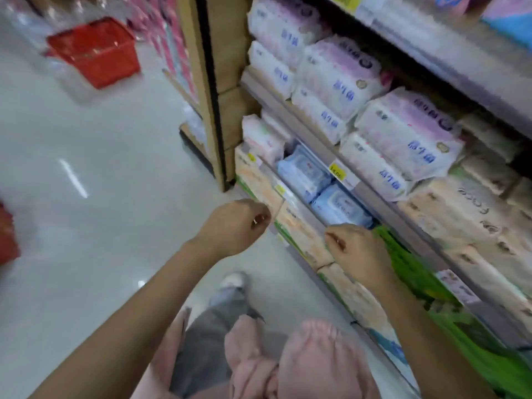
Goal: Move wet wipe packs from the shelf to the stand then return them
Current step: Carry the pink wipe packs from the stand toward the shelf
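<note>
pink clothing [302, 361]: seen nearest the camera, above grey trousers and a pale shoe [233, 280] on the floor [86, 226].
left hand [236, 226]: held out over the floor at the near edge of the low shelving; its grip was closed into a loose fist and nothing was seen in it; its knuckles were just beside a corner of the peach packs [299, 234].
right hand [359, 251]: reached toward the shelf front, between the peach packs and the green packaging [411, 269]; the fingers were curled, but the far side of the grip was hidden and blurred, so it could not be told whether anything was held.
blue wet wipe packs [339, 210]: lain in a row on a low tier of the shelf [288, 119], just beyond the right hand, under a yellow price tag [337, 169]; none was seen lifted.
lilac and white packs [403, 131]: stacked on the tier above, well clear of both hands.
red basket [95, 51]: set on the floor far off to the left.
stand: not made out in view.
step in hand: judged to be the reach for a pack on the shelf, a pick not yet made.
next move: a firm grip across the soft blue pack nearest the right hand was called for, then a pull outward, clear of the rail above.
</note>
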`<state>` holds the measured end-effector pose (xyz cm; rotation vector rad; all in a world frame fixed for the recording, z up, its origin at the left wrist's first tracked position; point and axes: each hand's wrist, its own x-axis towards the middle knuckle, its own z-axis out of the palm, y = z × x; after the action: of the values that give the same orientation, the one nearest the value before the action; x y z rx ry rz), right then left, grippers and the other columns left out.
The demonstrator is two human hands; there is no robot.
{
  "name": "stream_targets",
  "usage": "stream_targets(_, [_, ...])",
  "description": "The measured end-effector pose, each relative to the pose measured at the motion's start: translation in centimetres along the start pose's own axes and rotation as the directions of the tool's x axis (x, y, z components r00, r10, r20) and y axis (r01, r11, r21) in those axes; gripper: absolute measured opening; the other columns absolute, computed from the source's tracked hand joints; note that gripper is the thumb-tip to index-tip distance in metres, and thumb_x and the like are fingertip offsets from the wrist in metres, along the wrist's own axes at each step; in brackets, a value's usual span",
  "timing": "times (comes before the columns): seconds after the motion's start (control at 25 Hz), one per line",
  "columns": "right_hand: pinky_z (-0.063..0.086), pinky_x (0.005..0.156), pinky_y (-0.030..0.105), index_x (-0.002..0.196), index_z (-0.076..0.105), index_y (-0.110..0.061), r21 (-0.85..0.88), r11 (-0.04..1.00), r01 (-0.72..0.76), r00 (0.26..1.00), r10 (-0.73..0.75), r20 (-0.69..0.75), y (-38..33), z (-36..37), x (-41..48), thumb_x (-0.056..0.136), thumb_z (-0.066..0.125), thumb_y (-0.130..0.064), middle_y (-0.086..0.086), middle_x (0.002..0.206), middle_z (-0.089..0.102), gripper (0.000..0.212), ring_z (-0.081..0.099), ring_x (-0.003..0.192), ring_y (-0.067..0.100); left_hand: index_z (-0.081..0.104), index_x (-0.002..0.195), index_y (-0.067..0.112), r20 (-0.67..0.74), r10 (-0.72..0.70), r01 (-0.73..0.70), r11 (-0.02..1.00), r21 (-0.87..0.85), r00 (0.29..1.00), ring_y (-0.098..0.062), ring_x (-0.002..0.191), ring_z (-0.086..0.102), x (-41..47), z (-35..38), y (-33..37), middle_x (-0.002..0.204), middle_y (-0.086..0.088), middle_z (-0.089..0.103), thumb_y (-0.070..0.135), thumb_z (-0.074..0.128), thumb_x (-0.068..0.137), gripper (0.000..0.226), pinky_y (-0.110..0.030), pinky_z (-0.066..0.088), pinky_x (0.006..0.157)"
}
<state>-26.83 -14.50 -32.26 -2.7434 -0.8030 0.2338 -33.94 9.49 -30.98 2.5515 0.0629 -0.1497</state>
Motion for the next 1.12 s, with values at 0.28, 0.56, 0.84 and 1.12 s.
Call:
stream_targets(0.28, [0.048,0.075,0.034,0.104,0.066,-0.018,0.073,0.821,0.566,0.722,-0.536,0.438,-15.4,11.0,-0.4,0.092,0.05,-0.028,0.004,0.102,0.068,0.022,0.064,0.097,0.026,0.064,0.109,0.022,0.067,-0.59,0.594,0.798,-0.097,0.804,-0.02,0.096,0.06,-22.7,5.4,-8.1,0.104,-0.001,0.062,0.031,0.047,0.094,0.024,-0.031,0.048,0.08])
stream_targets(0.56, [0.048,0.078,0.036,0.117,0.057,-0.017,0.131,0.368,0.921,0.254,-0.82,0.513,-40.1,18.9,-3.5,0.094,0.043,-0.029,0.005,0.112,0.063,0.03,0.06,0.103,0.029,0.057,0.121,0.023,-0.1,-0.924,0.831,0.377,-0.41,0.37,-0.015,0.101,0.058,-42.3,7.3,-13.3,0.112,0.003,0.061,0.031,0.045,0.095,0.029,-0.029,0.046,0.084])
stream_targets(0.84, [0.046,0.078,0.032,0.111,0.058,-0.015,0.02,0.256,0.966,0.181,-0.733,0.655,-57.2,27.6,-8.1,0.095,0.041,-0.029,0.006,0.111,0.062,0.027,0.06,0.101,0.029,0.053,0.124,0.024,-0.091,-0.98,0.856,0.199,-0.478,0.177,-0.014,0.106,0.057,-58.5,4.0,-23.7,0.119,0.003,0.058,0.031,0.043,0.096,0.03,-0.026,0.043,0.084])
stream_targets(1.12, [0.047,0.078,0.031,0.111,0.059,-0.019,-0.011,0.284,0.959,0.209,-0.677,0.706,-70.2,33.2,-4.7,0.093,0.043,-0.031,0.002,0.112,0.064,0.027,0.061,0.104,0.025,0.056,0.121,0.023,-0.223,-0.974,0.837,0.16,-0.524,0.046,-0.015,0.102,0.058,-67.0,-7.0,-38.6,0.117,0.004,0.06,0.029,0.046,0.095,0.029,-0.03,0.045,0.082])
